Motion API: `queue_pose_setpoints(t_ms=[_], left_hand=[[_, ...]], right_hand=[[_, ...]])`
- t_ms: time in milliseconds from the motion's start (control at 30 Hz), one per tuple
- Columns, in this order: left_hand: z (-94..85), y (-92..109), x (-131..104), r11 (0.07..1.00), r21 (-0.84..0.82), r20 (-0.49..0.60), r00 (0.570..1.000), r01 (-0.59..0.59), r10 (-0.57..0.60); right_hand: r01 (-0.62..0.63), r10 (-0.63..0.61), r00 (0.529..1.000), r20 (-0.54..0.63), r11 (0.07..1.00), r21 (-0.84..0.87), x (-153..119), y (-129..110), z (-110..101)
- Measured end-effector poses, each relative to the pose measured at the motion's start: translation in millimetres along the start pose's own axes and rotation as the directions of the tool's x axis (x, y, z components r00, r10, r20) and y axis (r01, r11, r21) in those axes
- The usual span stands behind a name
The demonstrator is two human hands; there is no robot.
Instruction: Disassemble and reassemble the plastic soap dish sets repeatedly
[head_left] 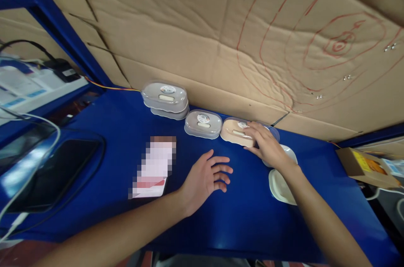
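My right hand (265, 145) reaches to the row of boxes along the back, its fingers over the lid and its thumb at the front edge of a peach-coloured oval plastic box (230, 132). Its far end is hidden by the hand. My left hand (206, 178) hangs over the blue table with fingers apart, holding nothing. Close by on the left stands a grey oval plastic box (202, 124) with a clear lid and a round label. Partly behind my right wrist lie a white oval box part (290, 153) and a cream open tray-like part (279, 187).
Two stacked clear-lidded boxes (164, 96) stand at the back left against the cardboard wall (189, 27). A partly pixelated phone-like object (154, 170) lies left of my left hand. Further left are a black tablet-like device (59, 170) and cables. At right sits a cardboard box (360, 166).
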State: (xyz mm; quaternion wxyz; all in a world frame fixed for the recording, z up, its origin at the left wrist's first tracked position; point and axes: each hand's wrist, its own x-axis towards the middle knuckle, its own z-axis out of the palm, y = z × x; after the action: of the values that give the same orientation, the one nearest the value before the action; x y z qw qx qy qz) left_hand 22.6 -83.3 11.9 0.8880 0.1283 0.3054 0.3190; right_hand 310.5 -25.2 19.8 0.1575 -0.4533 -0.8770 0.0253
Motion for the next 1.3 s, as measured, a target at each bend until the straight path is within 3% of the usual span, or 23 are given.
queue_pose_setpoints(t_ms=[200,367,467,600,733,833,933,1033,1200,1300], left_hand=[[-2.8,1.1,1.8,0.999,0.039,-0.002,1.0,-0.02,0.02],[-5.4,-1.3,4.9,0.998,0.066,-0.01,1.0,-0.015,0.015],[-5.8,-2.9,4.7,0.997,0.074,-0.008,1.0,-0.007,0.008],[-5.2,-5.4,2.7,0.996,0.084,-0.002,1.0,0.003,-0.003],[-5.3,-8.1,0.7,0.995,0.098,0.007,1.0,0.024,-0.025],[-5.8,-10.3,0.0,0.993,0.119,0.049,0.998,0.024,-0.03],[-4.8,-15.4,1.5,0.99,0.137,0.097,0.995,-0.029,0.016],[-0.2,-23.6,5.8,0.995,0.089,0.086,0.996,-0.042,0.034],[13.7,-31.8,10.2,0.988,-0.075,0.173,0.978,0.133,-0.119],[19.1,-28.7,8.5,0.97,-0.143,0.277,0.949,0.198,-0.152]], right_hand=[[-0.019,0.019,1.0,0.017,0.999,0.032,11.6,-1.1,3.5],[-0.045,0.044,0.999,0.028,0.998,0.033,3.8,-21.4,-15.5],[-0.124,0.124,0.992,0.008,0.992,0.006,-33.0,-38.5,-32.9],[-0.327,0.329,0.944,0.017,0.941,-0.084,-114.4,-55.5,-41.6],[-0.447,0.442,0.894,-0.072,0.872,-0.198,-180.4,-65.5,-22.5],[-0.449,0.437,0.893,-0.104,0.876,-0.175,-199.6,-76.5,-2.6],[-0.372,0.36,0.924,-0.132,0.924,-0.09,-195.1,-89.5,9.0],[-0.282,0.272,0.944,-0.184,0.959,-0.026,-173.0,-101.2,9.2],[-0.079,0.096,0.96,-0.262,0.994,0.074,-107.4,-121.9,-1.9],[0.111,-0.099,0.978,-0.185,0.992,0.057,-67.7,-129.8,-11.0]])
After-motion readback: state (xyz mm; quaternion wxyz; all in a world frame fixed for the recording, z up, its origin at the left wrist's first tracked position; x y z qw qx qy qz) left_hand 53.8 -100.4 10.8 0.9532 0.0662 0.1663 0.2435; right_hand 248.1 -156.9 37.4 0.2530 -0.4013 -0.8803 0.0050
